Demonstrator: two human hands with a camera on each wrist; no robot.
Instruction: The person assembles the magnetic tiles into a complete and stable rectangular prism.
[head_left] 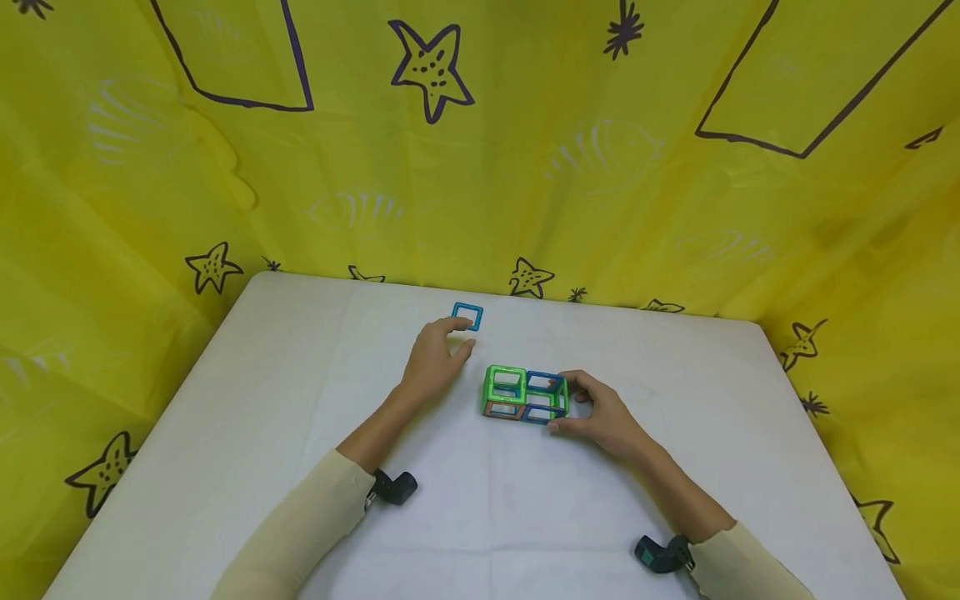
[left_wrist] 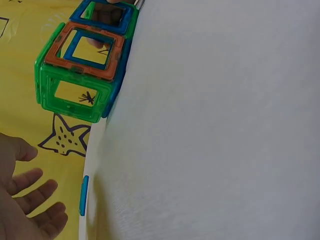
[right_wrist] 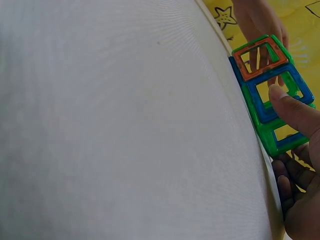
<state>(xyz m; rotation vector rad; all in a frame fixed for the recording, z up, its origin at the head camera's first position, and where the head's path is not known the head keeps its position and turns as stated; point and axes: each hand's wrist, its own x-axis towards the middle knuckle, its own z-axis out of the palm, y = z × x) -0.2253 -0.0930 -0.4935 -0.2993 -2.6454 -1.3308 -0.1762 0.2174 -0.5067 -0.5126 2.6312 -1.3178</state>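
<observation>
A small two-cell box of square magnetic tiles in green, blue and orange (head_left: 526,390) sits on the white table. My right hand (head_left: 609,417) grips its right end, thumb on the near side and fingers round behind. In the right wrist view the thumb (right_wrist: 287,106) presses against a blue tile. Farther back lies a single blue square magnetic tile (head_left: 480,319), flat on the cloth. Over its near edge reaches my left hand (head_left: 433,360), thumb and fingers apart with nothing between them. The left wrist view has the tile (left_wrist: 84,196) edge-on beside these spread fingers.
White cloth covers the table (head_left: 225,433). Right behind its far edge hangs a yellow curtain (head_left: 480,192) printed with starfish and shells, which also runs along both sides. Each wrist carries a small black camera (head_left: 396,487).
</observation>
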